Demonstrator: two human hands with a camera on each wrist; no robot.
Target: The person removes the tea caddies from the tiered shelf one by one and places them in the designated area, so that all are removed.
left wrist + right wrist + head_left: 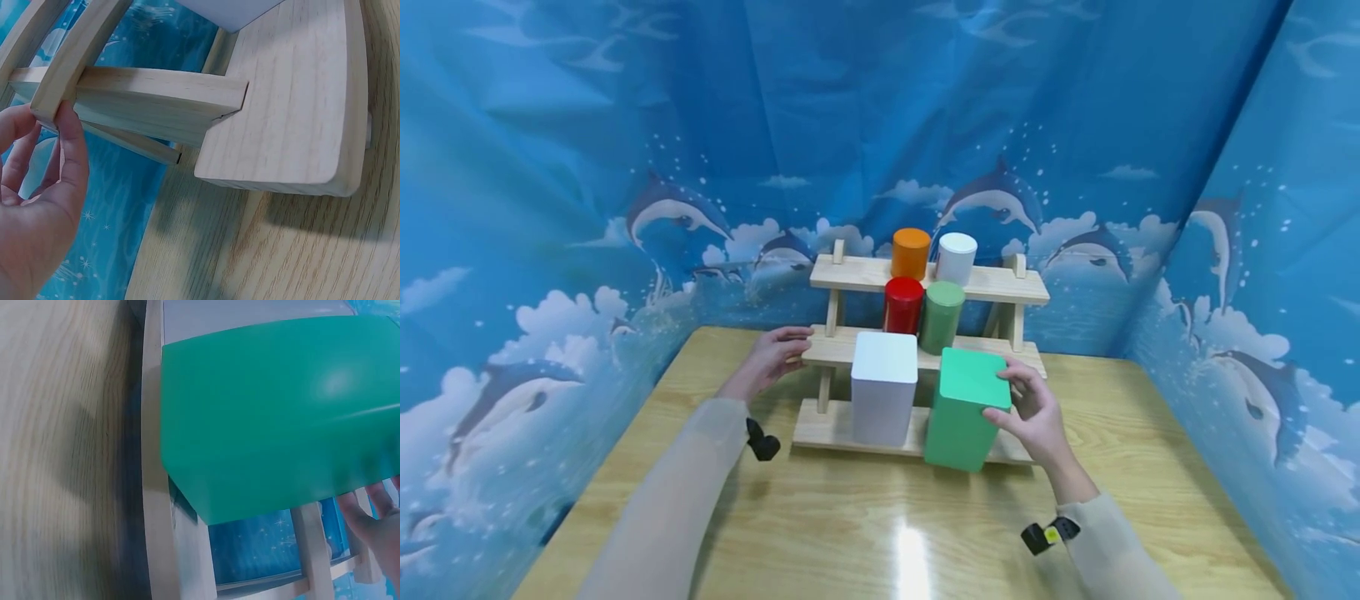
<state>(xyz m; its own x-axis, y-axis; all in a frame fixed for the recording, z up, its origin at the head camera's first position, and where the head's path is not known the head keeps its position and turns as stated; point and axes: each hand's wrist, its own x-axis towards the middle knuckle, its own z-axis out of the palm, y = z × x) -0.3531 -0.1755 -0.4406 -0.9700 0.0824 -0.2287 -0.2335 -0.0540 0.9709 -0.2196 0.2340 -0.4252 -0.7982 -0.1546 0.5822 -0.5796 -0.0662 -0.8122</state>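
Observation:
A three-tier wooden shelf (925, 283) stands on the table. At its left end my left hand (772, 361) pinches the tip of the middle board (65, 75) between thumb and fingers. My right hand (1033, 408) holds the upper right side of a tall green box (966, 417), thumb toward the front and fingers farther back. The green box is tilted, with its lower end at the bottom board (159, 487). Left of it, a white box (883, 400) stands upright on that same board. In the right wrist view, only part of the right hand (378, 531) shows.
On the middle tier are a red canister (902, 304) and a green canister (942, 317). The top tier bears an orange canister (910, 254) and a white canister (956, 258). A blue dolphin-print curtain (850, 125) hangs behind and beside the wooden table (820, 533).

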